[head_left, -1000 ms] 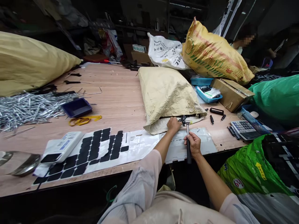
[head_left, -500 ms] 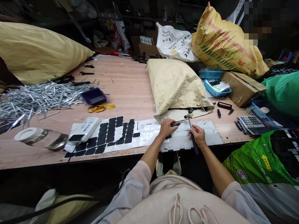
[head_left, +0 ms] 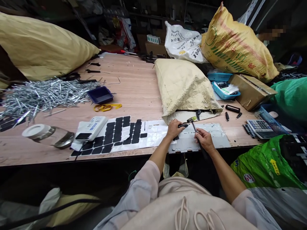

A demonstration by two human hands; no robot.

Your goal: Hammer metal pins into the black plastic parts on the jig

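On the worktop [head_left: 136,83], the beige sack [head_left: 184,84] lies open-mouthed, black parts [head_left: 199,113] showing inside. Before it, the left hand [head_left: 174,128] grips a black piece [head_left: 183,125]; the right hand [head_left: 204,139] grips a hammer [head_left: 194,127]. The upper blue basket [head_left: 219,76] adjoins another [head_left: 225,90] holding plastic-wrapped items [head_left: 230,88].

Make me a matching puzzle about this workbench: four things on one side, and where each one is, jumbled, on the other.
Things:
1. Hammer
2. Dark blue tray
3. Calculator
4. Small black part

Places:
A. Beside the pile of metal rods
B. In the left hand
C. In the right hand
D. Beside a blue mesh basket

Right pairs: 1-C, 2-A, 3-D, 4-B
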